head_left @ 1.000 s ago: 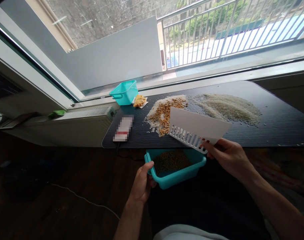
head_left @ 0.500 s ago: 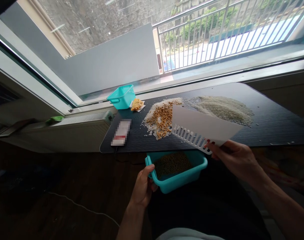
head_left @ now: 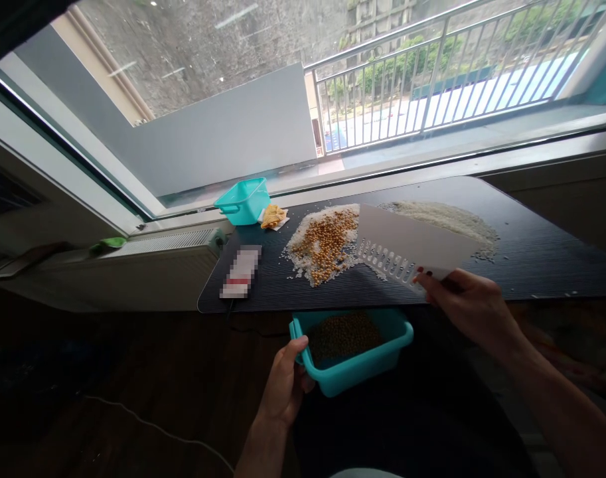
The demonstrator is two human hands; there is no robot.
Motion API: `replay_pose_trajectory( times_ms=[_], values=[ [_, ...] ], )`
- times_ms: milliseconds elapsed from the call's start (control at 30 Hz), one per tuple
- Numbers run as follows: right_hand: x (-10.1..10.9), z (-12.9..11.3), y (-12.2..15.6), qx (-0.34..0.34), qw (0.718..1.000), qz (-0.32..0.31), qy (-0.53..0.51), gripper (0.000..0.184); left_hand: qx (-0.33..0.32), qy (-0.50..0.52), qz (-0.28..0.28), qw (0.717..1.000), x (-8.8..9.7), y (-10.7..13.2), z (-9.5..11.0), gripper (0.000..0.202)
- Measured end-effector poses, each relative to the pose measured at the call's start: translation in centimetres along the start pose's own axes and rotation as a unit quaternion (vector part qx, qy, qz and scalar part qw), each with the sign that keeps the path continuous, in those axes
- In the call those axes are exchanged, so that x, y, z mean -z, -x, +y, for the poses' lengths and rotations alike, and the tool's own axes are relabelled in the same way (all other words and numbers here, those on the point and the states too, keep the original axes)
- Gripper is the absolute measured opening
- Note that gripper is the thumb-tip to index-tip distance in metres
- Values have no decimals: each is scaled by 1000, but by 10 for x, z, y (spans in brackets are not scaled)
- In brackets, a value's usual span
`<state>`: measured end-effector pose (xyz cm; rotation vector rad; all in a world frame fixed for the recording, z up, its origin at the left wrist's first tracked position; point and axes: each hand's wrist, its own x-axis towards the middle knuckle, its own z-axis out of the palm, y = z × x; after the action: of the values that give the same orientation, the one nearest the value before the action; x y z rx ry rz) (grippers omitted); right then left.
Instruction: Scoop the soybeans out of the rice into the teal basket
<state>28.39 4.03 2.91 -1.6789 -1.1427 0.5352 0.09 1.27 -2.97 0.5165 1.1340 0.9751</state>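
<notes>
My left hand is closed on the left end of a turquoise plastic bin, held just below the table's front edge. Small dark beans or grains cover its bottom; their exact kind is too dim to tell. In my right hand is a white slotted scraper, a flat sheet with a row of slots along its lower edge. It is tilted over the table, beside a pile of yellow soybeans mixed with white grains. Behind it lies a heap of pale rice-like grains, partly hidden.
The dark table stands against a large window. At its far left corner are another turquoise bin and a crumpled yellow cloth-like thing. A blurred-out device with a cable lies near the left edge. A radiator is further left.
The scraper in my right hand has moved slightly right and down toward the tabletop, near the soybean pile. My left hand keeps its hold on the bin. The view has tipped up a little.
</notes>
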Motion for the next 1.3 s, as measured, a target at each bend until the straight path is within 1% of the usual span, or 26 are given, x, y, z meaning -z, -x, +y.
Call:
replay_pose_trajectory(
  times_ms=[133,300,433,600,667,833,900,1100,1300],
  values=[
    [-14,-12,-14,14,1000,-24,9,22,5,2,-7,1000,1,-1,-1,41],
    [-22,-7,-27,29,998,-52,28,22,5,6,-10,1000,-2,0,-1,41],
    [-20,-1,-26,31,996,-79,19,24,4,2,-20,1000,-3,0,-1,39],
    [-10,4,-18,40,992,-123,-11,33,1,-2,-18,1000,-3,0,-2,39],
    [-6,2,-14,43,991,-124,-7,34,5,-4,-10,1000,-3,1,-2,38],
    [2,-7,-7,32,995,-99,-9,32,15,-7,0,1000,-5,3,-1,38],
    [2,-10,-5,24,995,-99,-18,32,18,-6,-2,1000,-5,4,-1,39],
    [-1,-9,-2,14,990,-136,-28,36,20,-5,-14,1000,-7,5,-1,40],
    [-1,-5,-2,21,991,-129,-19,37,19,-2,-12,1000,-10,5,1,39]
  ],
)
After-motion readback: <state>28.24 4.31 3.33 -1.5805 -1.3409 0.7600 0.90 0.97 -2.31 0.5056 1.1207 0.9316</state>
